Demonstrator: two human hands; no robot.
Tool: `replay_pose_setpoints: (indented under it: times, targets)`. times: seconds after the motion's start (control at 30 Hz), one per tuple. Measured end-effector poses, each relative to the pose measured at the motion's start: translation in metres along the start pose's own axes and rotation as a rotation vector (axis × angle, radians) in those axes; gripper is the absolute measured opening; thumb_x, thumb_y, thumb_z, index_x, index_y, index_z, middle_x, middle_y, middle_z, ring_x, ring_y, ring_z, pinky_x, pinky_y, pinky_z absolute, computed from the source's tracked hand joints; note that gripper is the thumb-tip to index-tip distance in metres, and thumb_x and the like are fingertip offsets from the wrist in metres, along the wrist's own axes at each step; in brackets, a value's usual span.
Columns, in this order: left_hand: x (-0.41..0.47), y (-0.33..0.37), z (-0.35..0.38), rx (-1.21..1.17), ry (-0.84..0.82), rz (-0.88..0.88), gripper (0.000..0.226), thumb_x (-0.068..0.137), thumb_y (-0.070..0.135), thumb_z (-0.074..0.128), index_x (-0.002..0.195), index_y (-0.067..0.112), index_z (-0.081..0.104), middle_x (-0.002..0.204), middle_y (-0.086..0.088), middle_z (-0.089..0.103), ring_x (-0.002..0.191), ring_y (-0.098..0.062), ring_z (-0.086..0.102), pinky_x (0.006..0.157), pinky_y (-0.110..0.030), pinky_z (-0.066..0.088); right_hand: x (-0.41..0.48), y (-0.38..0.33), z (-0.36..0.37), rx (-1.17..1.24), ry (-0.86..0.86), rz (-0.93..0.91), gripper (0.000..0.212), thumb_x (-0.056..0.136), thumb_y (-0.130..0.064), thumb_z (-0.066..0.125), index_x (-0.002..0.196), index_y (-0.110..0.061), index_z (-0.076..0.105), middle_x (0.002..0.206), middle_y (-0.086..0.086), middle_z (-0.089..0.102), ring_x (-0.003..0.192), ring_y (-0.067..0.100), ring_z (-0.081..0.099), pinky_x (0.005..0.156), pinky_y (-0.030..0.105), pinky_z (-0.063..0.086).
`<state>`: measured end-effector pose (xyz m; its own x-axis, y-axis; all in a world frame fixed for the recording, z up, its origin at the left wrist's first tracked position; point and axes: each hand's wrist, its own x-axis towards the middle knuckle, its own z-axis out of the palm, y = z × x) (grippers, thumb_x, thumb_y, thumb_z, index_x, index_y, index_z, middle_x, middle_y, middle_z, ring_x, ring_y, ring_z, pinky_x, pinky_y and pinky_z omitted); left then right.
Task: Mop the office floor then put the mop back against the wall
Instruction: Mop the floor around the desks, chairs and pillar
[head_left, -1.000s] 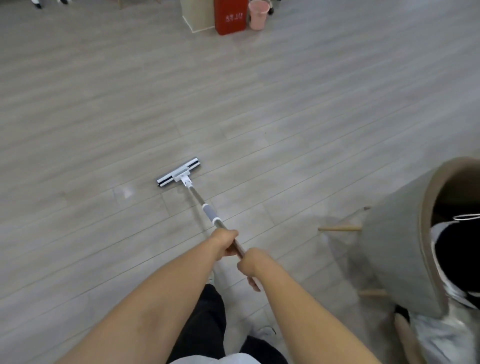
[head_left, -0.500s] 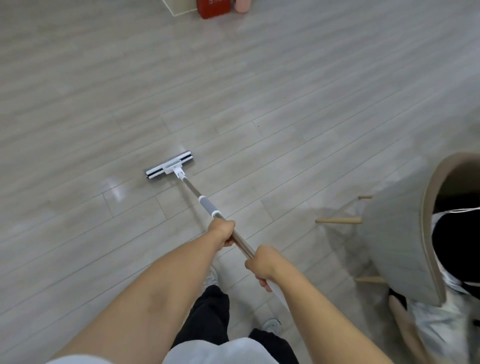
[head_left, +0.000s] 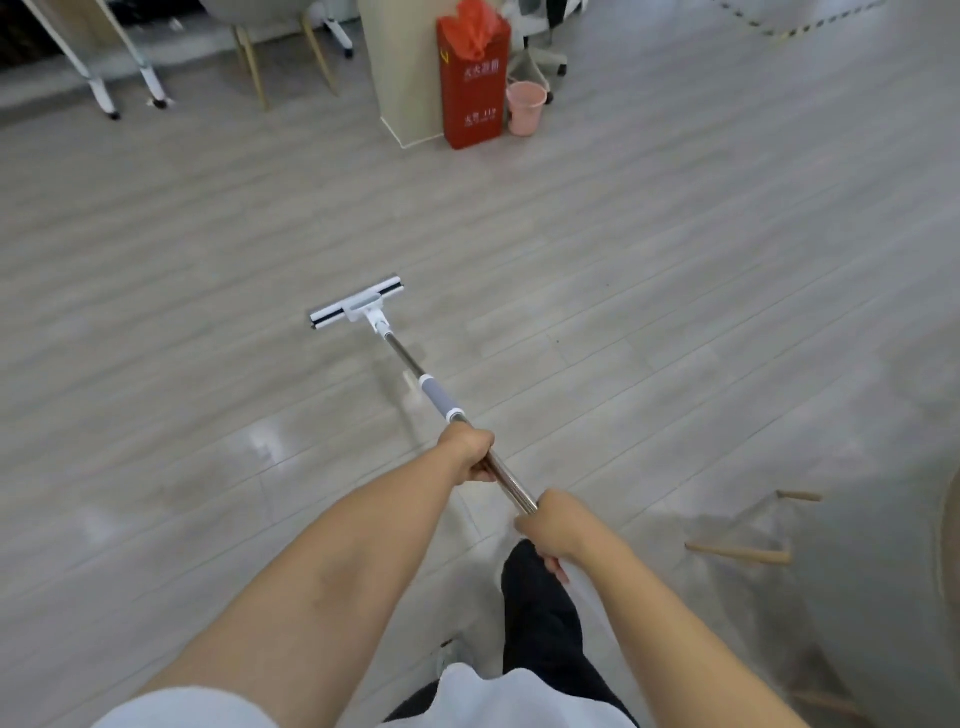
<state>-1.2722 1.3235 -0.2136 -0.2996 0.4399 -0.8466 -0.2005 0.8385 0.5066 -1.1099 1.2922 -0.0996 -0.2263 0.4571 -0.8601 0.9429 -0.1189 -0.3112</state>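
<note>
Both hands hold the mop by its pole: the left hand is curled round it just behind the grey sleeve, and the right hand grasps it nearer the body. The mop head lies flat on the floor, with bare planks all round it. Far ahead a red box stands against a pillar, with a pink bucket just beside it. A chair crowds the right edge.

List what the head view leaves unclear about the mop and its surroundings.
Top end of the handle: head view, hidden behind the right hand.
Underside of the mop head: head view, faces down.
Lettering on the red box: head view, too small and blurred.
Most of the chair: head view, cut off by the right edge.
</note>
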Motion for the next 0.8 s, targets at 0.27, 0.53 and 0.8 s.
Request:
replay_pose_setpoints:
  times: [0.27,0.53,0.8]
  targets:
    - [0.066,0.142,-0.027,-0.017,0.117,-0.008,0.023,0.093,0.011,0.053,0.114,0.004,0.051,0.094,-0.011,0.062,0.075,-0.024,0.068,0.053,-0.035,0.059,0.073,-0.086,-0.113,0.052,0.007,-0.066,0.015,0.084,-0.013,0.044,0.091,-0.004,0.054,0.053,0.011,0.059,0.039,0.026,0.053,0.048,0.026,0.048]
    - [0.139,0.284,-0.07,-0.063,0.178,0.018,0.016,0.093,0.011,0.053,0.108,0.005,0.051,0.088,-0.011,0.06,0.066,-0.022,0.066,0.048,-0.034,0.057,0.158,-0.191,-0.226,-0.039,-0.013,-0.119,0.009,0.089,-0.013,0.044,0.088,-0.005,0.05,0.06,0.015,0.062,0.042,0.029,0.056,0.045,0.03,0.05]
    - [0.247,0.409,-0.159,-0.127,0.177,-0.01,0.023,0.094,0.01,0.05,0.116,0.001,0.051,0.096,-0.014,0.063,0.071,-0.025,0.069,0.051,-0.036,0.06,0.26,-0.337,-0.311,-0.207,-0.048,-0.146,0.017,0.085,-0.018,0.042,0.09,-0.005,0.052,0.064,0.013,0.069,0.045,0.027,0.058,0.057,0.03,0.052]
